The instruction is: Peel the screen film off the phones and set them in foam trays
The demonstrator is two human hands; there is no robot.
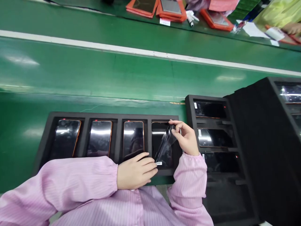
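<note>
A black foam tray lies in front of me with a row of dark-screened phones in its slots. In the rightmost slot is a phone with a clear protective film partly lifted off its screen. My right hand pinches the film's upper right corner between thumb and fingers. Fingers stretched out and together, my left hand lies flat over the tray's near edge, its fingertips by a small white label at the phone's lower end. Whether those fingertips press on the phone, I cannot tell.
To the right stands a second black foam tray holding several phones, beside a tall stack of black trays. A white strip crosses the green bench. Beyond it lie orange pouches, papers and a co-worker's hand.
</note>
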